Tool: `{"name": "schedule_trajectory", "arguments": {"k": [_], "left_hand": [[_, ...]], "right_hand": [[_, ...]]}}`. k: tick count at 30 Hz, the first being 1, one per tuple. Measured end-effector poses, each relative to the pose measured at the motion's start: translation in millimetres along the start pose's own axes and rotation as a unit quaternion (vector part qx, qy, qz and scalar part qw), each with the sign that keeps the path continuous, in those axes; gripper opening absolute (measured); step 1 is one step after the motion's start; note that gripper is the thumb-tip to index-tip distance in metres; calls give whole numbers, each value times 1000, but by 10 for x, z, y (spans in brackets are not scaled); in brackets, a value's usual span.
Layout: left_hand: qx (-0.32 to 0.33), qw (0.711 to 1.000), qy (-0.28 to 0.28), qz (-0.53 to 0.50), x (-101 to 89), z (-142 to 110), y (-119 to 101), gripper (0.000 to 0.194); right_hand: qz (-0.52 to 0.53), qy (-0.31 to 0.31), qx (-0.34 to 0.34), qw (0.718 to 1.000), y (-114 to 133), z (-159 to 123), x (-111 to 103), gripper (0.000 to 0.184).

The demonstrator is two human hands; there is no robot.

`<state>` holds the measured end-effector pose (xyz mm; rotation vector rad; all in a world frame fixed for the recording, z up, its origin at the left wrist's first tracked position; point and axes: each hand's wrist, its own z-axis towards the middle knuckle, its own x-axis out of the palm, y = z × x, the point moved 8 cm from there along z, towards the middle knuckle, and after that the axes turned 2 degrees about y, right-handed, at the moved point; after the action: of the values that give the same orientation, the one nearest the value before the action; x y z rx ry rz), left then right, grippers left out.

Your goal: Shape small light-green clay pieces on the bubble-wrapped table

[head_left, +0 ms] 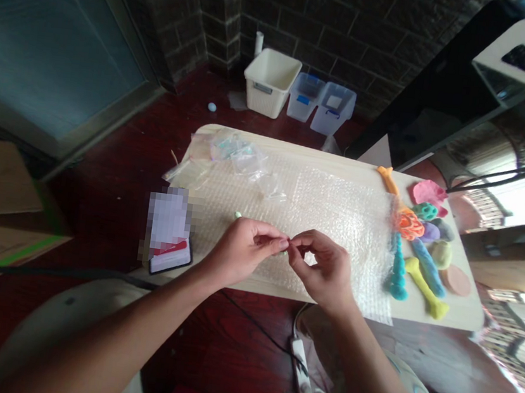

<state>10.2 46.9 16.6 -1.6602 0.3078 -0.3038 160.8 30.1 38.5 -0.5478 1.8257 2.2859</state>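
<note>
My left hand (pixel 247 246) and my right hand (pixel 324 269) meet above the bubble wrap (pixel 337 212) spread over a pale table (pixel 456 313). Thumb and fingers of each are pinched together, tip to tip. What lies between them is mostly hidden; a speck of pale green shows just under the fingertips. Behind my left hand a small light-green piece (pixel 238 215) sticks out, partly covered. Crumpled clear plastic bags (pixel 247 163) lie beyond, toward the table's far left.
Colourful soft-looking pieces crowd the table's right end, among them a yellow bone shape (pixel 426 290) and an orange tangle (pixel 410 223). A phone-like device (pixel 171 258), partly blurred, lies at the left edge. Bins (pixel 269 86) stand by the wall; a power strip (pixel 303 380) lies below.
</note>
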Motion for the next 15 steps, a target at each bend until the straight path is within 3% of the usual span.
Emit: {"name": "schedule_trajectory", "arguments": {"k": [8,15], "left_hand": [[22,1000,-8,-10,2,-15,-17,15],[28,999,-14,-41,-1,-7,-42,14]], "right_hand": [[37,-32,59,997,-99,-22,51,5],[119,-30,88,989,-113,15,62,20]]}}
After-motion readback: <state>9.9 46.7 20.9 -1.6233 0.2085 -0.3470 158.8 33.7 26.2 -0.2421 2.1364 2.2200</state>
